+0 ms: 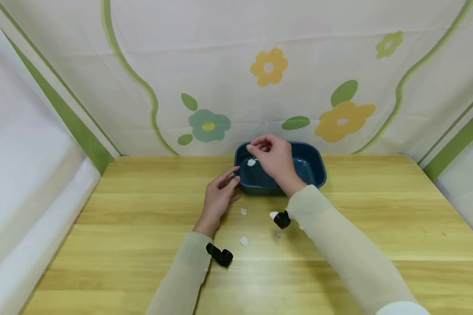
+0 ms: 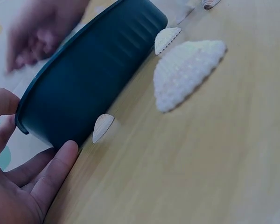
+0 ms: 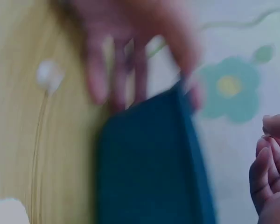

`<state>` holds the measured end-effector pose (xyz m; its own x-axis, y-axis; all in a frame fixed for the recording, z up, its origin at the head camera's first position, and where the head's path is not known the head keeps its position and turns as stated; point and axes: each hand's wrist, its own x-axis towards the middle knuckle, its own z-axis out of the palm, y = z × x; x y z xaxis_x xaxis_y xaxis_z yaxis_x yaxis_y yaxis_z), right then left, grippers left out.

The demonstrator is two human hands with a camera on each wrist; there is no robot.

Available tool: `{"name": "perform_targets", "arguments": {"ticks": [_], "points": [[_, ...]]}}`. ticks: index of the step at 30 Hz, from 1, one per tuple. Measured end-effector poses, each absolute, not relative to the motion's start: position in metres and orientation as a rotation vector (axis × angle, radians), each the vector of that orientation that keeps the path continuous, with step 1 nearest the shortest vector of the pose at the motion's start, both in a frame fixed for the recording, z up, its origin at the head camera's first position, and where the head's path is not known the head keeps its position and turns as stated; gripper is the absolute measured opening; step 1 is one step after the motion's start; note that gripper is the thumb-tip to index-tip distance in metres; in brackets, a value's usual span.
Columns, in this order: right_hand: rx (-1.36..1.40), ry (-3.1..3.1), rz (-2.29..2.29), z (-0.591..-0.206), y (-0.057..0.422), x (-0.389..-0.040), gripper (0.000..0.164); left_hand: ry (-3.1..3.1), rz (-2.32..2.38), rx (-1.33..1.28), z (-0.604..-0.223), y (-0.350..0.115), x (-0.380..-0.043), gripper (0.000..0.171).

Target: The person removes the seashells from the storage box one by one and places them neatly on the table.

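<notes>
A dark blue plastic tub (image 1: 260,189) stands on the wooden table against the cloth backdrop. My left hand (image 1: 217,197) rests at its left end, a finger at the rim and the thumb low against the wall. My right hand (image 1: 276,159) is above the tub's left half, thumb and forefinger tips close together; I cannot tell if something small is between them. Just below those fingertips, a white shell (image 1: 251,162) shows inside the tub. Nearer me lie several loose shells: a ribbed white shell (image 2: 189,74), a smaller shell (image 2: 103,127) beside the tub, and others.
One white shell (image 1: 273,215) is partly covered by the black wrist camera (image 1: 282,219). A pale, see-through piece (image 1: 279,235) lies just nearer me. The flowered cloth (image 1: 205,52) rises directly behind the tub. More white cloth (image 1: 35,175) hangs at the left side.
</notes>
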<state>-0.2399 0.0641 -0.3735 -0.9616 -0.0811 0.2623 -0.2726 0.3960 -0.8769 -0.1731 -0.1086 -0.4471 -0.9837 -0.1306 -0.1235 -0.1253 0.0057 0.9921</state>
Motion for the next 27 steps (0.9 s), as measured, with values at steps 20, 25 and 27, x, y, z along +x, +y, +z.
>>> {"name": "perform_targets", "arguments": {"ticks": [20,25,27], "points": [[0.013,-2.72,1.709,-0.397,0.169,-0.127,0.028,-2.226,-2.176,0.269,-0.45,-0.11,-0.174,0.033],[-0.013,-2.877,1.687,-0.417,0.186,-0.113,0.025,-2.225,-2.164,0.258,-0.45,-0.108,-0.174,0.032],[0.012,-2.923,1.678,-0.422,0.19,-0.109,0.024,-2.222,-2.164,0.251,-0.45,-0.108,-0.174,0.032]]}}
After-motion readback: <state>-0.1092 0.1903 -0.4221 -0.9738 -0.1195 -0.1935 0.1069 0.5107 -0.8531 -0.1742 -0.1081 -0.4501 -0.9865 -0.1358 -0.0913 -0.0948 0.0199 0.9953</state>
